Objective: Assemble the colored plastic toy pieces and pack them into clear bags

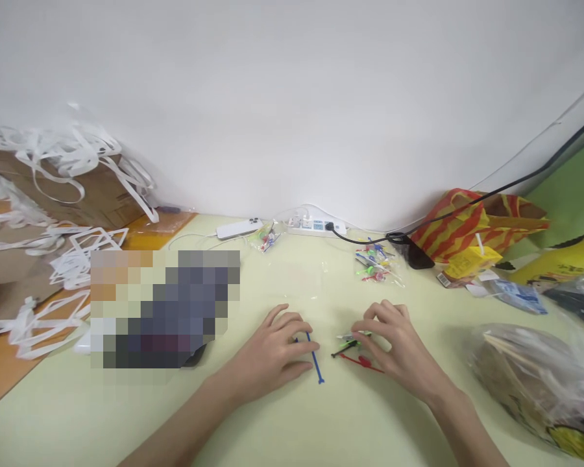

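1. Head view, and both hands are down flat on the pale table [292, 428]. The left hand [277, 353] lies palm down with fingers spread loosely, fingertips pressing on the top end of a blue stick [315, 360]. It looks pinned there so it won't roll; nothing is clamped around it, just touch from above.
2. The stick's lower end pokes out past the left thumb, toward the person, ending in a small crossbar.
3. The right hand [394, 347] curls over a small cluster just inside its thumb: a green piece [357, 338] with a black stick [343, 350] and a red stick [363, 363] lying beneath the fingers. Fingertips appear to rest on the green piece; whether it is actually pinched, I cannot tell, since the fingers hide the contact.
4. The two hands sit near each other, a bare strip of table between them.
5. Beyond the right hand, away from the person, lies a clear bag of coloured sticks [376, 266], with a second small bag [265, 237] further left.
6. Against the wall: a power strip [316, 226] with a black cable [491, 194] plugged in, and a white phone [238, 228].
7. Out past the right hand's outer side, a big plastic bag [530, 376] crowds the table edge, and a red-yellow bag [472, 220] sits behind it.
8. Out past the left hand: a blurred patch, white strips [73, 259], a cardboard box [82, 188].
9. Nothing blocks the space between the hands.
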### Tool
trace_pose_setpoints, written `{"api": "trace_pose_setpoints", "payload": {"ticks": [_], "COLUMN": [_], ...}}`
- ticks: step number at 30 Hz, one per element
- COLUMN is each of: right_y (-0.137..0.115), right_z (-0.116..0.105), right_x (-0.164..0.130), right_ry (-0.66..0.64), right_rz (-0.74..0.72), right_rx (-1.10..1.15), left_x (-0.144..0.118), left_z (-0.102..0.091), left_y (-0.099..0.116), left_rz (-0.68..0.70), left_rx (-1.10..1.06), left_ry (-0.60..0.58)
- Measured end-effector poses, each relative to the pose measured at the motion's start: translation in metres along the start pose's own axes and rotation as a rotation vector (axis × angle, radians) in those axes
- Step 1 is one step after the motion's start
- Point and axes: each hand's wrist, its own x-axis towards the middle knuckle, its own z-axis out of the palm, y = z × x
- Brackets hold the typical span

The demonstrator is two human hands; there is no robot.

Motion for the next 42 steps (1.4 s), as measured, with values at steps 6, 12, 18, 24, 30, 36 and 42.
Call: {"api": "trace_pose_setpoints", "payload": {"ticks": [6,12,18,24,30,36,42], "right_y": [-0.003,-0.001,0.001,0.003,-0.001,0.001,0.0], "right_z": [0.009,0.011,0.013,0.012,0.009,0.012,0.006], "right_x": [-0.001,-0.001,0.0,0.003,0.007,0.007,0.007], "right_ry": [-0.102,-0.087,-0.085,0.001,0.058,0.058,0.141], "right_rz": [-0.006,-0.009,0.026,0.202,0.39,0.416,0.52], "right_rx": [-0.028,-0.058,-0.015,0.166,0.392,0.444,0.587], "left_x": [0.003,0.003,0.002,0.002,0.0,0.0,-0.001], "left_z": [0.0,-0.001,0.004,0.013,0.017,0.016,0.013], "left_y": [0.001,0.001,0.001,0.0,0.001,0.003,0.003], "left_rz": [0.021,0.034,0.035,0.035,0.035,0.036,0.035], "left_rx": [-0.005,-0.049,0.022,0.056,0.016,0.03,0.058], "left_ry": [0.022,0.026,0.057,0.081,0.062,0.026,0.005]}}
